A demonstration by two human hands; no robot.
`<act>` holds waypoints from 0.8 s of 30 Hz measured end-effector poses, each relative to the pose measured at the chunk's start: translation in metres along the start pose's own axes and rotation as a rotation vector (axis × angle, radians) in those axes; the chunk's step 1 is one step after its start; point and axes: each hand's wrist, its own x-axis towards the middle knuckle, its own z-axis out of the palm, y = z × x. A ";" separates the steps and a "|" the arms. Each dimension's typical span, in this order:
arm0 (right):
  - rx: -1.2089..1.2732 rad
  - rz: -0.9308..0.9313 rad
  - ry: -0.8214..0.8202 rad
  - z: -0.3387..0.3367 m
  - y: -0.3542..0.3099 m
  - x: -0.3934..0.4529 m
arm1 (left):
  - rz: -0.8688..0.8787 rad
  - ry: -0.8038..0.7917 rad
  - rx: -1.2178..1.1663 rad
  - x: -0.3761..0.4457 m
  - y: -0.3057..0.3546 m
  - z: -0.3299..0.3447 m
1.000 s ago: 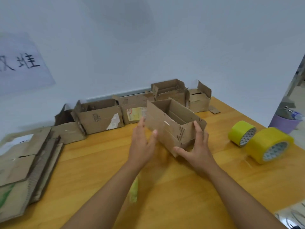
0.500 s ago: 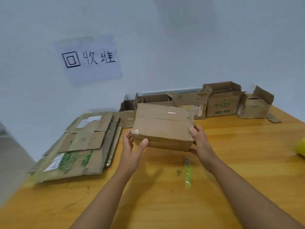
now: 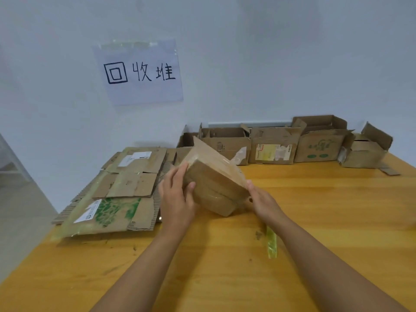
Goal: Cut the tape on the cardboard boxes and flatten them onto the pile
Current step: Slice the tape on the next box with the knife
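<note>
The left hand (image 3: 177, 197) grips the left end of a brown cardboard box (image 3: 213, 183), fingers wrapped over its edge. The right hand (image 3: 262, 202) holds the box's right corner, fingers partly hidden behind it. The box tilts between both hands, above a wooden surface (image 3: 315, 210). Just left of the left hand lies a pile of flattened cardboard (image 3: 117, 190). Beyond the hands, open boxes (image 3: 272, 145) line the wall. A yellow-green knife (image 3: 271, 243) lies below the right hand.
</note>
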 end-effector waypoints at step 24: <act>-0.165 -0.750 0.314 -0.032 -0.036 -0.038 | 0.166 -0.222 0.011 0.010 0.044 0.016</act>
